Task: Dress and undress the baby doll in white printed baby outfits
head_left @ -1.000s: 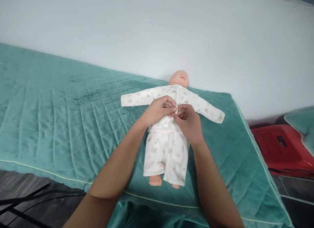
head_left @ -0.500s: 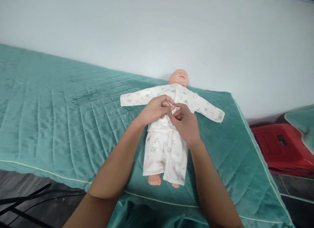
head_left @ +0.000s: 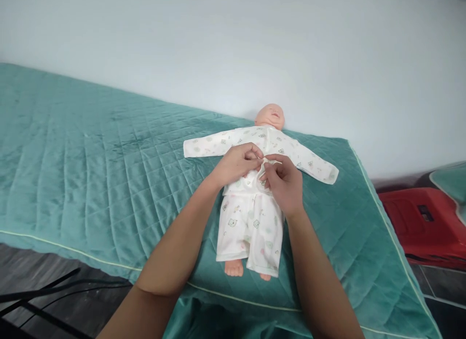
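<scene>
A baby doll (head_left: 270, 116) lies on its back, head toward the wall, arms spread wide. It wears a white printed shirt (head_left: 211, 143) and matching trousers (head_left: 235, 227), with its feet showing below the cuffs. Over the belly, my left hand (head_left: 242, 161) pinches the front of the shirt between thumb and fingers. Close against it, my right hand (head_left: 284, 181) pinches the same cloth, with fingers curled. The fingertips almost meet at the shirt's middle opening. Whatever small fastener may be between them is hidden.
A green quilted cover (head_left: 109, 183) spreads over the bed beneath the doll. Behind rises a pale wall (head_left: 182, 47). At the right, below the bed's edge, is a red plastic object (head_left: 418, 222). Black metal bars (head_left: 40, 300) stand at the lower left.
Both hands stay at the shirt front, with the fingers shifted slightly and the cloth between them bunched differently. The whole view has moved a little, so everything sits slightly farther right.
</scene>
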